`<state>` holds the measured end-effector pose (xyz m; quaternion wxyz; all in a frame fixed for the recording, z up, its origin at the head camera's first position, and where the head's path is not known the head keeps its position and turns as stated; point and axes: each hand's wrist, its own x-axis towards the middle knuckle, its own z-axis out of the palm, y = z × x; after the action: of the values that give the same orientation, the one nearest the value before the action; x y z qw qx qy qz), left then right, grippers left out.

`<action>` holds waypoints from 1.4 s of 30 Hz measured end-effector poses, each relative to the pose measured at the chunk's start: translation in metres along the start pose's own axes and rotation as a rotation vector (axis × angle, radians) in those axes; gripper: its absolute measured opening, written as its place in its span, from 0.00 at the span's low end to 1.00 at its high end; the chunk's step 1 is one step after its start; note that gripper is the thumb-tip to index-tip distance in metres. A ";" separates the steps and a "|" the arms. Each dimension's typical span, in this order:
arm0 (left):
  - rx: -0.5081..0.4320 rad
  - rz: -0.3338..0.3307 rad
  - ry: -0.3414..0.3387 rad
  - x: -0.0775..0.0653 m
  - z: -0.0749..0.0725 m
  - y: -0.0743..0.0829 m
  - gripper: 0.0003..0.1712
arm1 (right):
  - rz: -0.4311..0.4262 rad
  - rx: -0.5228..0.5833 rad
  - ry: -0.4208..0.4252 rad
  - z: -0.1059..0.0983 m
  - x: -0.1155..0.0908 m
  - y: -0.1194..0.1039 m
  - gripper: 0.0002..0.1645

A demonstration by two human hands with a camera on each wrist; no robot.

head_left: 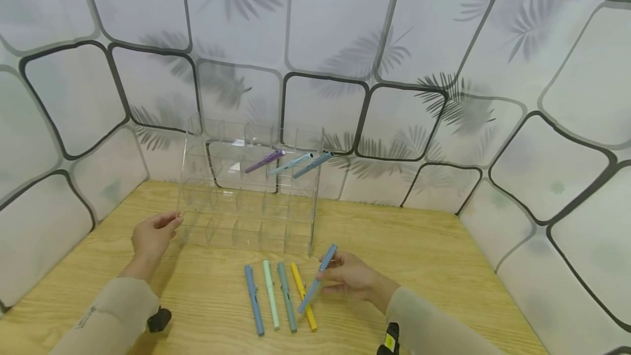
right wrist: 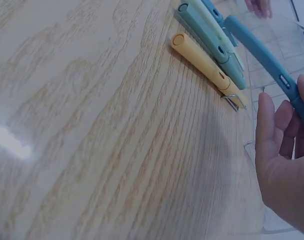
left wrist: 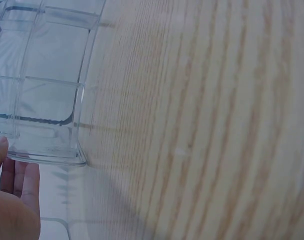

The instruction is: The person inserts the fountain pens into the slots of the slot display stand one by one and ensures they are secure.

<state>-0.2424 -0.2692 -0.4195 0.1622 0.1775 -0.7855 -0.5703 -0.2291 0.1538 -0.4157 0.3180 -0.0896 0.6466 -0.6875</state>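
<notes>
My right hand [head_left: 352, 277] holds a blue pen [head_left: 319, 275] aslant between thumb and fingers, above the right end of a row of pens. That row has a darker blue pen [head_left: 254, 300], a mint pen [head_left: 271, 295], a teal pen [head_left: 287, 297] and a yellow pen [head_left: 309, 311], lying side by side on the table. At the left edge of a clear acrylic rack [head_left: 248, 234], my left hand [head_left: 153, 237] pinches its side, thumb on one face and fingers on the other. On an upper tier rest a purple pen [head_left: 265, 161], a light blue pen [head_left: 292, 164] and a blue pen [head_left: 313, 165].
The rack has several stepped tiers with dividers and stands on the wooden table [head_left: 394, 240] near the back. A patterned curtain [head_left: 325, 32] surrounds the table at the back and sides.
</notes>
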 end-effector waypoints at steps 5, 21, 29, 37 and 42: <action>0.000 -0.004 0.003 -0.001 0.000 0.000 0.23 | -0.021 -0.024 0.049 0.000 0.002 -0.001 0.14; 0.013 0.011 0.005 0.000 0.000 -0.001 0.23 | -0.248 -0.091 0.241 0.000 0.008 -0.008 0.18; 0.011 0.017 0.012 0.000 0.000 -0.001 0.23 | -0.316 -0.041 0.331 0.000 0.012 -0.019 0.20; 0.031 0.023 0.015 0.000 0.000 -0.001 0.22 | -0.390 -0.062 0.401 0.001 0.020 -0.034 0.18; 0.024 0.021 0.015 -0.001 0.001 -0.001 0.22 | -0.436 -0.077 0.432 0.002 0.024 -0.044 0.19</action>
<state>-0.2416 -0.2683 -0.4207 0.1721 0.1755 -0.7930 -0.5575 -0.2606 0.1370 -0.3805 0.0146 -0.0899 0.6905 -0.7176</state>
